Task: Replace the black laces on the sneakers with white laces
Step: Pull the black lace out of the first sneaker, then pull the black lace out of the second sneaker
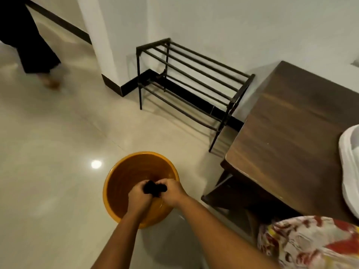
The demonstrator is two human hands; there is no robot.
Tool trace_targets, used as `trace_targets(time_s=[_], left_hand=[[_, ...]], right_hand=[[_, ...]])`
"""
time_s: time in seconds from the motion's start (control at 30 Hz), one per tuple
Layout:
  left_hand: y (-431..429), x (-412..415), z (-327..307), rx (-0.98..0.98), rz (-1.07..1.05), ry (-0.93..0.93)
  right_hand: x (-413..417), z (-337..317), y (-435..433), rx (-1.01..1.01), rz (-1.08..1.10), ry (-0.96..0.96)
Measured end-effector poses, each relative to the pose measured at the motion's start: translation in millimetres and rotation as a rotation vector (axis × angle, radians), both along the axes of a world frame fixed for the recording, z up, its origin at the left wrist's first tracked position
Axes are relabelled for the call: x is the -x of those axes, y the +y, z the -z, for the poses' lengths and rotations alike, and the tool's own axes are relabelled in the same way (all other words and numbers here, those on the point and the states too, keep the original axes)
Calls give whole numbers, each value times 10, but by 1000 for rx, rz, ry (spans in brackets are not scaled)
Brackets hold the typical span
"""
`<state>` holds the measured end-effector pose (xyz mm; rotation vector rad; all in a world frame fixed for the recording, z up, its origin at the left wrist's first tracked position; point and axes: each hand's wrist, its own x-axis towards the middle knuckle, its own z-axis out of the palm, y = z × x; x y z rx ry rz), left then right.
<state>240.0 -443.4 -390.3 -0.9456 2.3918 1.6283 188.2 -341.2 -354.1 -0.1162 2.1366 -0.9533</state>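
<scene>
The left grip (138, 195) and the right grip (172, 193) are both clenching a bunched wad of black laces (154, 188). The fingers are curling round it from either side, with the knuckles nearly touching. The wad is hanging between them, just over the inside of an orange basin (124, 171), which is sitting on the glossy floor (48, 142) at about 6 o'clock in the view. I cannot tell whether the basin is holding water.

At 3 o'clock from the basin a dark wooden table (291, 123) is standing. A white sneaker (349, 164) is lying on it at the view's 3 o'clock edge, partly cut off there. At 12 o'clock a black metal rack (194, 78) is standing against the wall. Up at 10 o'clock another person in dark trousers (29, 45) is showing, blurred. At 4 o'clock a red-and-white patterned cloth (310, 243) is showing beside the right forearm.
</scene>
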Motion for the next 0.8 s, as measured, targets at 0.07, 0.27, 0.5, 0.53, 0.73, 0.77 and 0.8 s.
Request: trace_targets(time_s=[0.07, 0.27, 0.5, 0.53, 0.73, 0.77, 0.8], left_hand=[[19, 56, 126, 70, 45, -15], [-4, 155, 269, 195, 218, -103], [-63, -50, 286, 438, -62, -153], [-97, -110, 304, 532, -77, -189], [-126, -361, 404, 320, -341, -398], [-111, -364, 429, 268, -359, -396], [-93, -355, 440, 234, -366, -390]], right_hand=[[24, 143, -2, -39, -26, -53], [66, 275, 25, -62, -92, -78], [55, 323, 240, -161, 24, 116], [52, 342, 269, -151, 109, 127], [-14, 457, 314, -189, 225, -23], [-23, 488, 303, -231, 169, -46], [-26, 529, 300, -247, 139, -69]])
